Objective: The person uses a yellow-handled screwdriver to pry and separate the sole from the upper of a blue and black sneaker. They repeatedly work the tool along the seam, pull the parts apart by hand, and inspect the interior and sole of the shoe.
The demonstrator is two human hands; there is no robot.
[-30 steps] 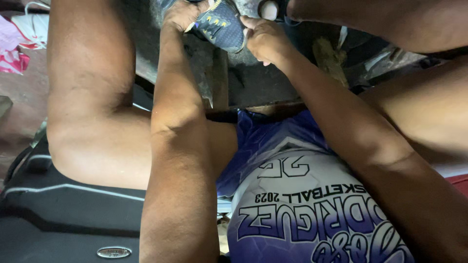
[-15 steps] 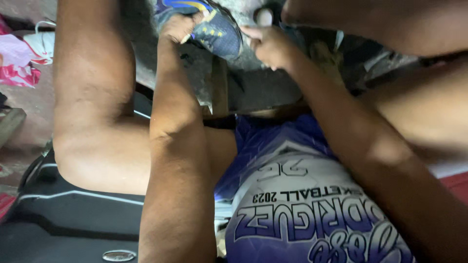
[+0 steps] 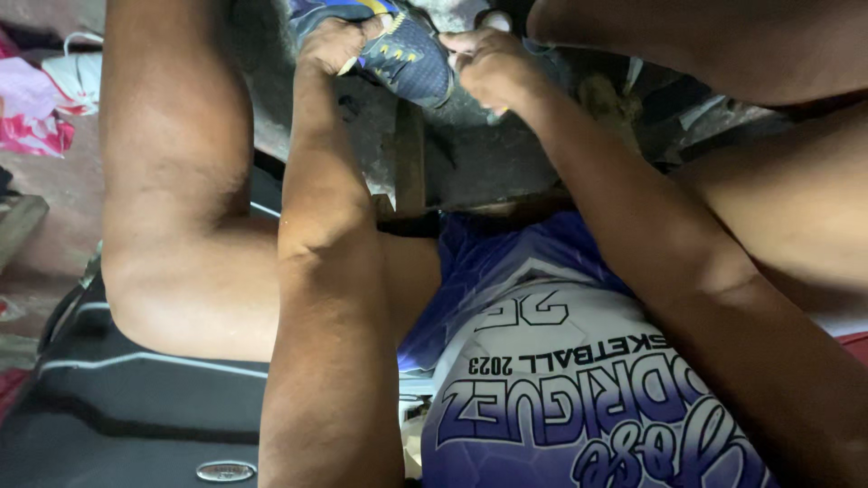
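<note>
A dark blue sports shoe (image 3: 409, 56) with yellow marks sits at the top of the head view, on a grey worn surface. My left hand (image 3: 333, 43) grips its left side, fingers curled over the upper. My right hand (image 3: 484, 65) is closed at the shoe's right end, pinching something small that I cannot make out. Both forearms stretch forward between my bare knees, over my purple and white jersey (image 3: 579, 389).
A wooden post (image 3: 409, 158) stands below the shoe against the grey concrete slab (image 3: 488, 172). A black seat (image 3: 108, 398) lies under my left leg. Pink and white cloth (image 3: 45, 108) lies at the far left. Clutter (image 3: 669, 99) fills the upper right.
The shoe and both hands have slid slightly lower and to the right in view as the camera shifted. My grip on the shoe is the same.
</note>
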